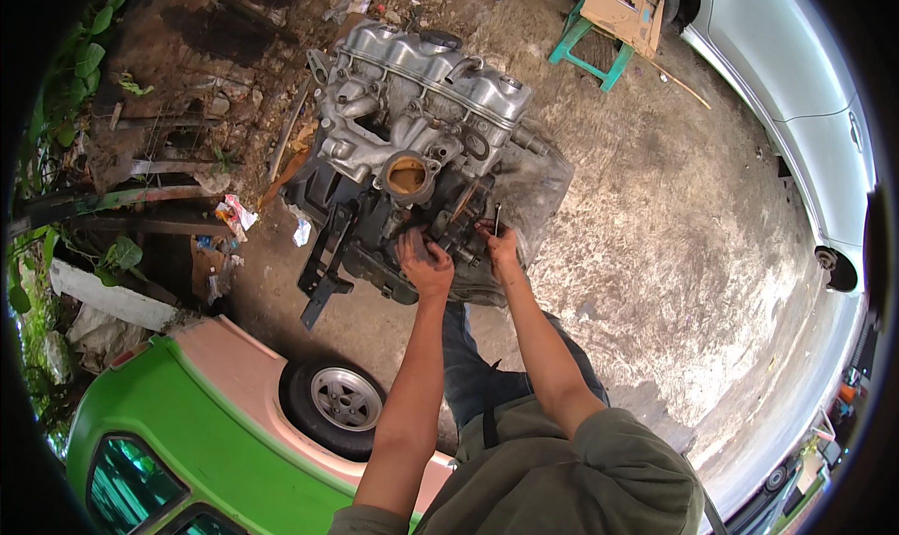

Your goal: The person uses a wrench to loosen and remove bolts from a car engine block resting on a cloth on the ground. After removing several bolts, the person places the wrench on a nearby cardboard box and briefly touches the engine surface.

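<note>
Grip: slim metal tool (497,216) pinched in the right hand (504,245), one end sticking up past the fingers.
Other grip: left hand (428,266) just beside, to the left, fingers bent in against dark lower parts; tips hidden, so cannot tell whether holding or only touching.
Engine (412,113): directly ahead of both hands, near side within their touch.
Intake mouth (407,175): round, tan inside, just beyond the left hand.
Valve cover (421,64): silver, along the engine's far side from both hands.
Stool (619,65): green, well beyond the right hand, cardboard (613,8) on top.
Cars: green-and-pink car (215,385) behind and left of the left hand; silver car (777,57) far right of the right hand.
</note>
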The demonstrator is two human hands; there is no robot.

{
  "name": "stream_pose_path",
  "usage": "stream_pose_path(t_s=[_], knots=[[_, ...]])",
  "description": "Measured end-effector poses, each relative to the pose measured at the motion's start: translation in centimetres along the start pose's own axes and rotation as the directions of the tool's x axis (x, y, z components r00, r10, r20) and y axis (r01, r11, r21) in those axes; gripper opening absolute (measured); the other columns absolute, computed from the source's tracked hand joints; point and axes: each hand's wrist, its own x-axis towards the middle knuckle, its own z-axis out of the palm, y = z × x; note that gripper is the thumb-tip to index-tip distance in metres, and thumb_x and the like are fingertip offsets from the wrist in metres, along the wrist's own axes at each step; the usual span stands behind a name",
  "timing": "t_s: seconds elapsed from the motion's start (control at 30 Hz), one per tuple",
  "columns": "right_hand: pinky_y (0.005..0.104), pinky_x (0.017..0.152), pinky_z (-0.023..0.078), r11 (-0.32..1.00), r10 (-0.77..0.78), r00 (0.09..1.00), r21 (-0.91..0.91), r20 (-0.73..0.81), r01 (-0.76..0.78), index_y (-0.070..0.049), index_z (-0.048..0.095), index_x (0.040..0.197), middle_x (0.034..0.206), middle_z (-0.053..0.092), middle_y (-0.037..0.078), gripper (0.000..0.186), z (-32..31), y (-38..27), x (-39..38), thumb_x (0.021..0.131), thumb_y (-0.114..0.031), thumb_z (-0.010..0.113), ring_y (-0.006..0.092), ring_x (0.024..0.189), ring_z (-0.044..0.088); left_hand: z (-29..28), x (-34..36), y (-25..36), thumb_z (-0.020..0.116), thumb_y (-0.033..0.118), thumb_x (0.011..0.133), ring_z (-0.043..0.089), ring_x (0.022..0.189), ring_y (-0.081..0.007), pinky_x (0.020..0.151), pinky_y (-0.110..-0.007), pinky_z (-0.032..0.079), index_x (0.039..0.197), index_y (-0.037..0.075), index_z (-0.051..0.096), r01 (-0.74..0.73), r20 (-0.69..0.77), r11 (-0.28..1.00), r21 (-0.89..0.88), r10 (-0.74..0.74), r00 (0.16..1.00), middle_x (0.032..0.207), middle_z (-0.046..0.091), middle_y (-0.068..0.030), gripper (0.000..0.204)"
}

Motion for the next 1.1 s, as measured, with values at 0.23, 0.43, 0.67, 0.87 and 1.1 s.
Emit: stream_pose_path(t_s=[0.23,0.43,0.67,0.87,1.1], knots=[[0.0313,0.074,0.044,0.964,0.262,0.956,-0.015,-0.130,-0.266,0.002,0.064,0.092,0.082,0.068,0.011,0.041,1.1,0.2,1.1,0.091,-0.039,0.063,0.0173,0.073,0.061,0.1,-0.1,0.0,0.044,0.004,0.073,0.051,0.083,-0.0428,0.084,-0.054,0.041,0.092,-0.007,0.055,-0.022,-0.029,0.999,0.026,0.023,0.999,0.086,0.054,-0.0234,0.025],[0.0258,0.073,0.041,0.981,0.155,0.978,-0.092,-0.138,-0.168,-0.001,0.063,0.098,0.083,0.068,0.008,0.028,0.4,-0.4,0.0,0.090,-0.027,0.065,0.0136,0.069,0.058,0.1,0.0,0.0,0.044,0.004,0.072,0.051,0.083,-0.0429,0.085,-0.054,0.041,0.092,-0.008,0.055,-0.019,-0.027,0.999,0.045,0.020,0.999,0.086,0.054,-0.0233,0.025],[0.0244,0.070,0.044,0.993,0.068,0.996,0.097,-0.051,-0.063,0.004,0.064,0.099,0.090,0.067,0.010,0.020,0.2,0.5,0.5,0.080,0.007,0.060,0.0174,0.082,0.062,0.0,0.0,0.1,0.044,0.004,0.072,0.051,0.082,-0.0421,0.084,-0.053,0.042,0.090,-0.007,0.055,-0.038,-0.032,0.997,0.062,0.040,0.999,0.084,0.053,-0.0226,0.024],[0.0304,0.073,0.051,0.961,-0.015,1.000,0.276,-0.018,0.020,0.009,0.060,0.096,0.097,0.063,0.015,0.042,0.1,0.0,0.3,0.063,0.020,0.037,0.0239,0.086,0.063,0.0,0.1,0.3,0.043,0.004,0.072,0.050,0.079,-0.0403,0.080,-0.052,0.042,0.089,-0.006,0.054,-0.057,-0.054,0.997,0.047,0.059,0.997,0.083,0.052,-0.0218,0.023],[0.0384,0.079,0.057,0.941,0.010,0.994,0.337,-0.110,0.027,0.009,0.057,0.097,0.098,0.060,0.016,0.048,0.7,0.5,0.8,0.058,0.026,0.036,0.0273,0.088,0.062,-0.1,0.1,0.3,0.043,0.003,0.072,0.049,0.079,-0.0397,0.079,-0.052,0.041,0.089,-0.007,0.053,-0.028,-0.030,0.999,0.037,0.029,0.999,0.083,0.052,-0.0217,0.023]])
